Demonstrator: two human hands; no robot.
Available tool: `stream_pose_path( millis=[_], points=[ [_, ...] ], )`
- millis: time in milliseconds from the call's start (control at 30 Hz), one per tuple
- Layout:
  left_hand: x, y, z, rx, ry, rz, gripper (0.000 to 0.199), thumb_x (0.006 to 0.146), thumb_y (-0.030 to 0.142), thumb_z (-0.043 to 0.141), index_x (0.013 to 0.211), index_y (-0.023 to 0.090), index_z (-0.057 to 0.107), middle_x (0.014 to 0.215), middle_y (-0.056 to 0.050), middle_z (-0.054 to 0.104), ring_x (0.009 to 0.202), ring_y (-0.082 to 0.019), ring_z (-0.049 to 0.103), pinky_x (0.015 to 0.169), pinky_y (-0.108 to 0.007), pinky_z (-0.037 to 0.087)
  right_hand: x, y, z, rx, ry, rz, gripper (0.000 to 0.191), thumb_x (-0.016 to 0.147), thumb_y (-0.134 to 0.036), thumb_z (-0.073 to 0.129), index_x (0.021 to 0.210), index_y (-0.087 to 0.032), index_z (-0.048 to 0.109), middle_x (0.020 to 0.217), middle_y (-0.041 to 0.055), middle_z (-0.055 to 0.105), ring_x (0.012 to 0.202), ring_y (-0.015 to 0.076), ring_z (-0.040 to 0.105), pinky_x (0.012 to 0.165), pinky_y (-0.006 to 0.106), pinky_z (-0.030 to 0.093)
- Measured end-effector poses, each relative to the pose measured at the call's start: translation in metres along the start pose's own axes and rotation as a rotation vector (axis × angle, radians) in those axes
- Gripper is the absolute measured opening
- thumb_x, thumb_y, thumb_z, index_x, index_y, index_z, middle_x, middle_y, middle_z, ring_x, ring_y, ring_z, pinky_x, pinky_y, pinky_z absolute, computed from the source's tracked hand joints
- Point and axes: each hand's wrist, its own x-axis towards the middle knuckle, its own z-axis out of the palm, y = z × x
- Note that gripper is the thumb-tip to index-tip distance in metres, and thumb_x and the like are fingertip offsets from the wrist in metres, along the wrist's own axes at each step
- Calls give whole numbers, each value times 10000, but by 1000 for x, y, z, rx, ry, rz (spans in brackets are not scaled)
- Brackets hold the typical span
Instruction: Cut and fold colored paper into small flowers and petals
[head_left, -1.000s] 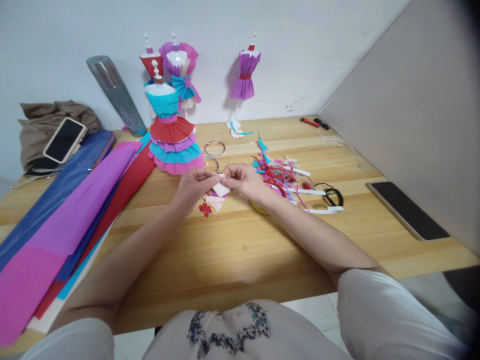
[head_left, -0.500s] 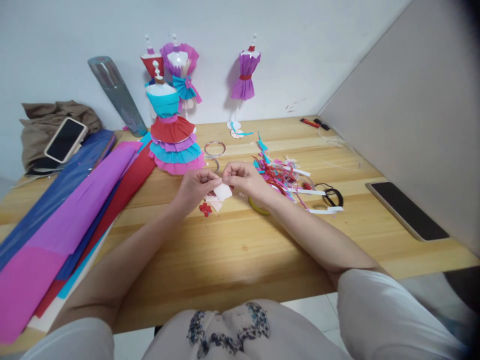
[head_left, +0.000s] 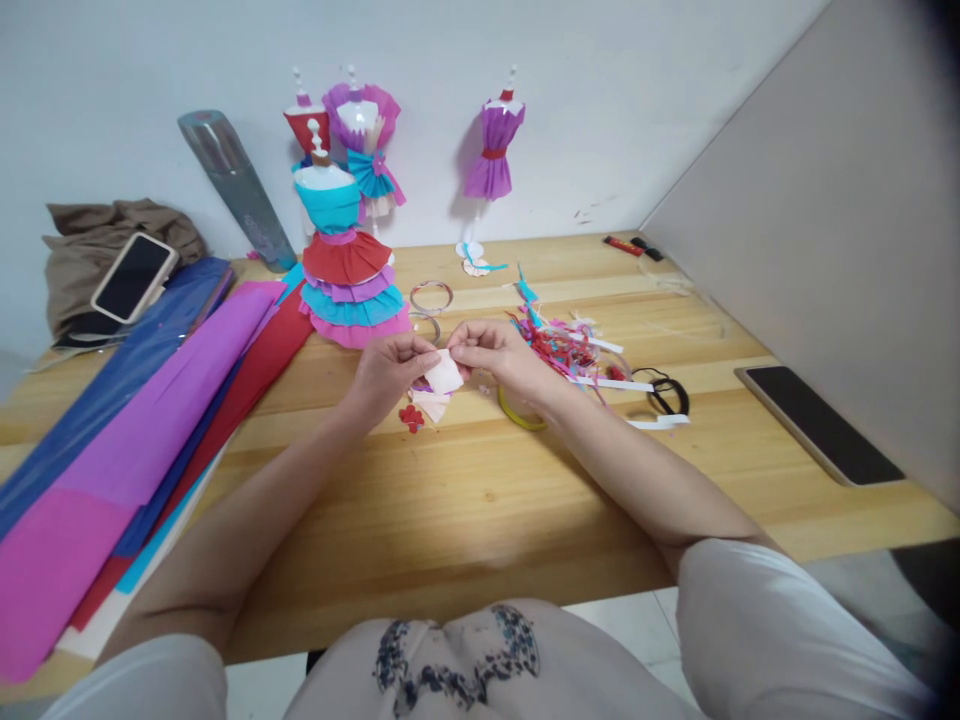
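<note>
Head view: pinching a pale paper piece (head_left: 445, 373) in the narrow grip of left hand (head_left: 384, 375) and right hand (head_left: 496, 356), over the desk (head_left: 450, 520), far and right of a red flower (head_left: 412, 418), possibly tearing it by uneven pulling.

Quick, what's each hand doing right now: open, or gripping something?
Left hand: closed, pinching a small pale paper piece.
Right hand: closed, fingertips pinched at the same piece's upper edge.
</note>
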Motion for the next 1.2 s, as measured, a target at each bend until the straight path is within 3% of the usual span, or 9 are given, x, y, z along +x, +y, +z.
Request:
stream_pose_path(
  millis=[367, 567, 800, 1033, 1200],
  points=[
    [4, -10, -6, -157, -129, -156, 356, 584, 429, 866, 670, 140, 676, 629, -37, 700, 526, -119, 612, 528, -237, 487, -1, -2, -7, 87, -205, 105, 345, 632, -414, 864, 743, -163, 654, 597, -25, 646, 519, 91, 564, 550, 235, 475],
    [7, -14, -9, -222, -141, -194, 384, 587, 458, 886, 646, 144, 673, 615, -43, 674, 519, -124, 596, 529, -258, 493, 0, 0, -13, 59, -285, 137, 335, 588, -276, 894, 787, -160, 652, 669, -22, 676, 583, 89, 610, 568, 210, 485],
    [5, -15, -10, -319, -177, -237, 390, 604, 467, 883, 668, 144, 674, 645, -42, 657, 551, -121, 594, 547, -255, 492, 2, 1, -12, 48, -253, 123, 283, 594, -236, 868, 720, -160, 626, 623, -29, 652, 544, 82, 584, 560, 214, 486],
    [6, -15, -10, -299, -126, -203, 374, 598, 427, 894, 671, 136, 671, 658, -51, 681, 549, -120, 605, 530, -241, 486, 1, 0, -14, 29, -204, 118, 306, 648, -330, 834, 817, -156, 647, 670, -9, 666, 579, 96, 605, 538, 201, 462],
    [5, -14, -8, -303, -148, -198, 370, 608, 411, 890, 670, 125, 663, 634, -42, 676, 538, -117, 608, 508, -221, 473, 1, -2, -14, -29, -212, 169, 296, 604, -279, 850, 707, -155, 603, 635, -27, 641, 559, 77, 593, 563, 196, 480]
  ],
)
